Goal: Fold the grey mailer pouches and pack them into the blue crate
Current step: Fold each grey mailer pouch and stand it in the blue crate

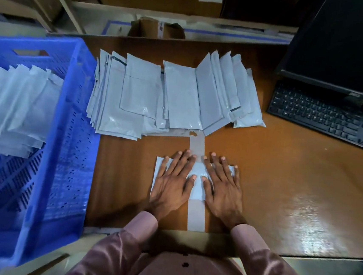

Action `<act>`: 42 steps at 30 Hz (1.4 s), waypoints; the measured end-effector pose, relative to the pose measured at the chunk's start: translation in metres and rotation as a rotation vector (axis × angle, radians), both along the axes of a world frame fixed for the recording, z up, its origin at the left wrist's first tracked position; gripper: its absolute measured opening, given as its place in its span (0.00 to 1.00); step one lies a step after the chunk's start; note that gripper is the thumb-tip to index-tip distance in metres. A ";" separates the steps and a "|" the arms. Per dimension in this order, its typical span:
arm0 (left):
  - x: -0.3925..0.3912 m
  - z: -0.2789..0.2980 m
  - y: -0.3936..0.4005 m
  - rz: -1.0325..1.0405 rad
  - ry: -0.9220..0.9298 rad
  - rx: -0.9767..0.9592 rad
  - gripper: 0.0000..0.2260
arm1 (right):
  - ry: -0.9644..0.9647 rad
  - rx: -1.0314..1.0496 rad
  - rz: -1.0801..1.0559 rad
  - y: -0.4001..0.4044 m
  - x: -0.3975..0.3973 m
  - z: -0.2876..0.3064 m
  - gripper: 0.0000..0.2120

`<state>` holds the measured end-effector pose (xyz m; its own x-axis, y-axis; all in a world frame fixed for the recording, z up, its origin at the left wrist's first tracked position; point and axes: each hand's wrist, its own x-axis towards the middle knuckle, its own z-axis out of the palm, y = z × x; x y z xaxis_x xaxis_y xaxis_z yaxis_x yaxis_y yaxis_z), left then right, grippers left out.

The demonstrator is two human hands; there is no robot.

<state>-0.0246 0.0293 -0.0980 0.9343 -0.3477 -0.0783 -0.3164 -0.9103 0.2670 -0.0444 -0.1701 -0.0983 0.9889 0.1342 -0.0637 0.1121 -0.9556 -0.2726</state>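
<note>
Both my hands, left hand (173,182) and right hand (222,185), lie flat with fingers spread on the folded pouch (196,178), creasing it; blue crate (70,126) waits left of it.

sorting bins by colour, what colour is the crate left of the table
Blue, a perforated plastic crate, shown best in the head view.
</note>
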 end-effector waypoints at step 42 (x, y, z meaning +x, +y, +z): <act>0.006 0.001 -0.033 -0.049 0.017 0.024 0.30 | -0.010 0.034 -0.001 -0.031 -0.001 0.003 0.28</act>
<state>-0.0189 -0.0040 -0.0970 0.9147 -0.3909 -0.1026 -0.3564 -0.8999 0.2512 -0.0458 -0.2007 -0.0948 0.9897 0.1347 -0.0494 0.1136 -0.9459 -0.3039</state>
